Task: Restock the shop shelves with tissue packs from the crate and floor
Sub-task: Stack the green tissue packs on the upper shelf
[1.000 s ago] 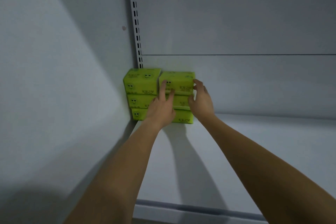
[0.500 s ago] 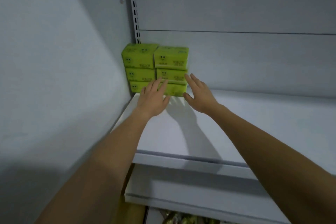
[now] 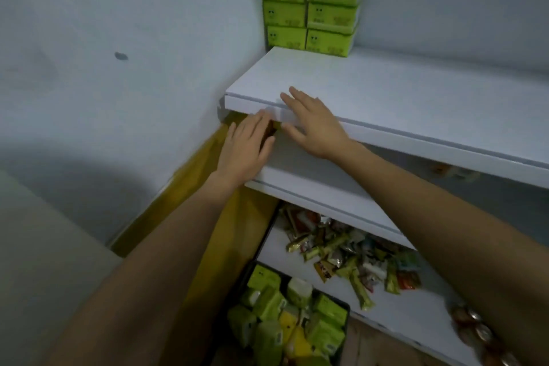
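Note:
Several green tissue packs [image 3: 310, 7] stand stacked in two columns in the back left corner of the upper white shelf [image 3: 416, 104]. Both hands are empty with straight fingers, well in front of the stack. My left hand [image 3: 243, 148] hovers just below that shelf's front edge. My right hand [image 3: 312, 122] is over the front edge itself. Down on the floor, a dark crate [image 3: 346, 307] holds several more green and yellow tissue packs [image 3: 285, 318].
A white wall closes the left side. A second white shelf [image 3: 320, 190] sits under the upper one. The bottom shelf [image 3: 386, 315] carries a heap of wrapped snacks [image 3: 350, 252] and some round items [image 3: 475, 330] at its right end. A yellow panel [image 3: 193, 175] runs down beside the shelves.
Both hands have let go of the stack and pulled back to the shelf's front edge. My view has tipped down, so the lower shelves and the crate now show.

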